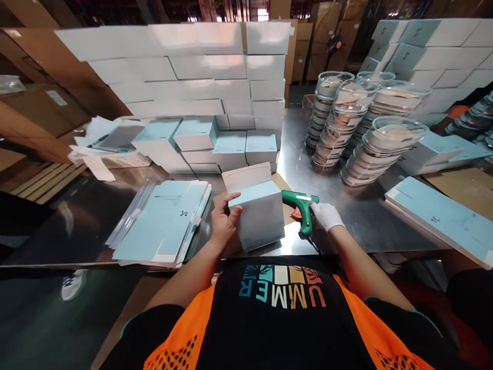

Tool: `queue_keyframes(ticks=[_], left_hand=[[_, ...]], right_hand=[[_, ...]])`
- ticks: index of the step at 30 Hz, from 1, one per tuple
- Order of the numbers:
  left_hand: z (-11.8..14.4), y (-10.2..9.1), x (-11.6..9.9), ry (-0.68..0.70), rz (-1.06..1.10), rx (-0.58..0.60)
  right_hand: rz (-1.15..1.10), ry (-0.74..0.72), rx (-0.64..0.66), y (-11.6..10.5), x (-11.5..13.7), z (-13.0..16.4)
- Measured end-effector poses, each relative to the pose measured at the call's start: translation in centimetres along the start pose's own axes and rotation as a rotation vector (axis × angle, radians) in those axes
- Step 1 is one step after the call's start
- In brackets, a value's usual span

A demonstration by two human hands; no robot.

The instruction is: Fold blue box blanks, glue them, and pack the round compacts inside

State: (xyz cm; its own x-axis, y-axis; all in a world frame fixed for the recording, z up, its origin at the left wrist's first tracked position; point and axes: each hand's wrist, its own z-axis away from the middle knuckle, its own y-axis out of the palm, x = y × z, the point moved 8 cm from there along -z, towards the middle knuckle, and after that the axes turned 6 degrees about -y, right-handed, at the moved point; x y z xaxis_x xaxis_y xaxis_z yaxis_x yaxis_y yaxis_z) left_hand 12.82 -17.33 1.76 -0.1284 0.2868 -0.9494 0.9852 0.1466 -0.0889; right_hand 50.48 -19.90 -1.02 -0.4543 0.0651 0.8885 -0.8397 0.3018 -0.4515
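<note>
Far to my left, loose papers (pixel 100 149) lie scattered at the edge of a steel table (pixel 358 216). Nearer me on that side is a stack of flat, unfolded pale blue cartons (pixel 164 221), fanned slightly. Behind it rises a wall of stacked white boxes (pixel 200 72), with a few pale blue ones in front.

My bare left hand (pixel 223 223) is clamped on the left side of a pale blue box (pixel 259 216), fingers curled over its top edge. The box stands in the middle of the table just in front of me, its white top flap raised, tilted a little.

Just right of the box, my gloved right hand (pixel 325 215) is closed around the handle of a green glue gun (pixel 302 205), its nozzle pointing toward the box.

Further right stand stacks of clear lidded bowls (pixel 370 133), then more flat blue cartons (pixel 442 218).
</note>
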Motion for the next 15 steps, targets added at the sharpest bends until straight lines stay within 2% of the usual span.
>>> queue_keyframes(ticks=[2,3,7,9,12,15], left_hand=[[-0.2,0.1,-0.3,0.028,0.011,0.007],[-0.2,0.3,-0.5,0.047,0.019,0.020],[-0.4,1.7,-1.0,0.094,0.017,0.106],[-0.3,2.3,-0.6,0.095,0.008,0.133],[-0.1,2.0,0.2,0.119,0.094,0.064],[-0.2,1.0,0.2,0.203,0.203,-0.011]], right_hand=[[-0.006,-0.008,-0.013,0.1,1.0,-0.1],[-0.060,-0.024,0.005,1.0,1.9,-0.1],[-0.419,-0.186,0.226,6.9,8.0,0.1],[-0.471,-0.241,0.314,8.8,9.9,0.1],[-0.393,-0.342,0.354,9.0,10.5,0.4],[-0.265,-0.561,0.355,7.6,10.4,1.5]])
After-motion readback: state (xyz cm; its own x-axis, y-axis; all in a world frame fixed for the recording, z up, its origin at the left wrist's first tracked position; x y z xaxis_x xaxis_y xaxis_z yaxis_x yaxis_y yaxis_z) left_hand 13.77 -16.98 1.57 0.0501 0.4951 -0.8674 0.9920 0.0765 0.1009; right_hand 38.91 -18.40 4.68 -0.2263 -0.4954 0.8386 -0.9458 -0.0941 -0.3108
